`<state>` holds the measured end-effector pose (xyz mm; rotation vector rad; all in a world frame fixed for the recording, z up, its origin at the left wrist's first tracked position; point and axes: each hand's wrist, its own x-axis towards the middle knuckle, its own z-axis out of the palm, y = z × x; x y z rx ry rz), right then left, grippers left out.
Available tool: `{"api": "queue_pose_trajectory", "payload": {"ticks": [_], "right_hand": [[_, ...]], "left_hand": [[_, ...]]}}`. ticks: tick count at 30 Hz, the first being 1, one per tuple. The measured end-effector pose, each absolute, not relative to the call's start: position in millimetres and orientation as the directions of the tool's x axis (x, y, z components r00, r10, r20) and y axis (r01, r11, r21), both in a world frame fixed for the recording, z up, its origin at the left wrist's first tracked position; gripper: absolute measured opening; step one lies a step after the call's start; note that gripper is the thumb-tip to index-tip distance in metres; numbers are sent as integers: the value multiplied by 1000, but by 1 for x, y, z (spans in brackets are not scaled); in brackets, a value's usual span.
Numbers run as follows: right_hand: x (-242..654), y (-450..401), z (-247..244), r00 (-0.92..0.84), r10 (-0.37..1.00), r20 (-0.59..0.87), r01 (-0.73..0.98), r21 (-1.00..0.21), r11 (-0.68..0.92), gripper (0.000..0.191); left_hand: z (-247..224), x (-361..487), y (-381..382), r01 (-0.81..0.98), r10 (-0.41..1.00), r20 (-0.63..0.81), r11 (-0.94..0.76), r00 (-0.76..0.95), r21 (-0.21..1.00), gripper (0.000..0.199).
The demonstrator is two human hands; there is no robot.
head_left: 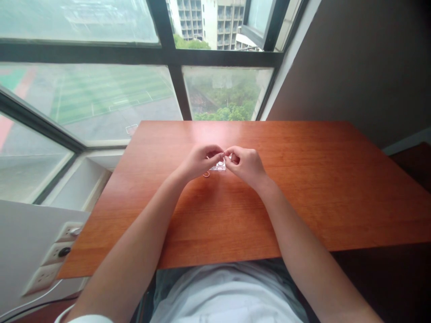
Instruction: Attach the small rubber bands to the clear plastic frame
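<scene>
Over the middle of the wooden table, my left hand [201,160] and my right hand [247,164] meet at the fingertips. Both are closed in a pinch, thumb against fingers. Whatever sits between the fingertips is too small to make out. Just beneath and behind them lies a small clear plastic case [220,168], partly covered by the hands. Close to its left side, under my left hand, a small pinkish ring [206,174] rests on the tabletop.
The reddish-brown table [323,188] extends far to the right. Windows with a dark frame [178,85] stand behind it. Wall sockets [55,253] with plugs and cables are at the lower left, beside the table edge. A grey wall [353,67] rises at the right.
</scene>
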<state>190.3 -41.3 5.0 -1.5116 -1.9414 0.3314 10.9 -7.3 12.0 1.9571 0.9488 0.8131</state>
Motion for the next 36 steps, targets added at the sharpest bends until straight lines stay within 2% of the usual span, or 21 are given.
{"api": "queue_pose_trajectory", "payload": {"ticks": [4,11,26,31,36], "right_hand": [[191,-42,6,-139,934,328,791,-531,304,18],[195,-41,9,-52,932,358,804,-539,251,17],[195,-42,8,-61,938,342,817,-522,244,14],[185,-46,6,-175,933,314,816,-484,316,18],[165,-56,1,-422,895,145,813,-377,444,23]], "left_hand": [[10,11,-6,358,835,227,-439,502,824,23],[5,6,-3,444,838,247,-480,486,757,21],[10,-2,3,526,840,287,-519,460,674,20],[14,-9,5,541,851,307,-511,425,668,20],[14,-12,6,545,861,299,-495,412,676,20]]}}
